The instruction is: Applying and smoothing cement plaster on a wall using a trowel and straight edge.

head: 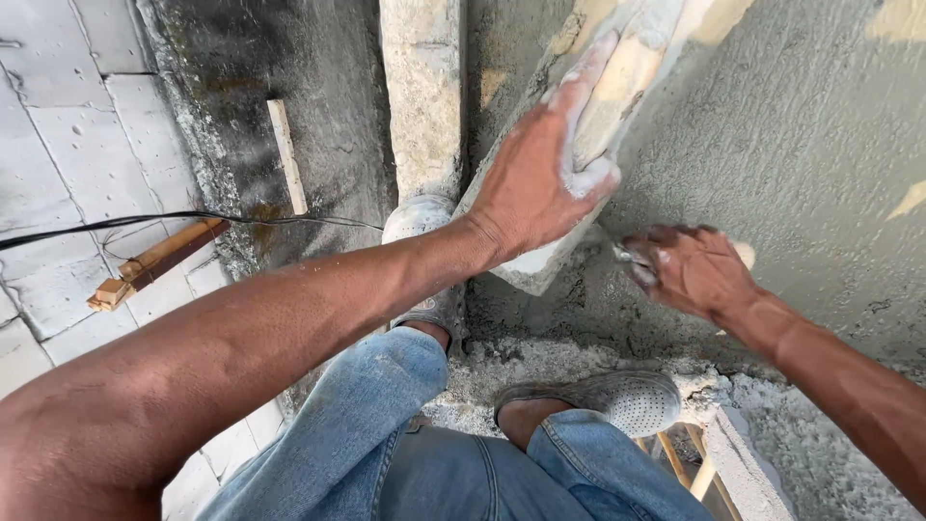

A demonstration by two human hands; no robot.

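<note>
Wet plaster wall (810,145), right hand's (690,270) tool blurred

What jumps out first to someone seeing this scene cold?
Two bare arms reach toward a grey plastered wall. The left hand presses a flat mortar-caked board against it at upper centre; the right hand grips a small tool beside it. Below, blue jeans and grey shoes.
</note>
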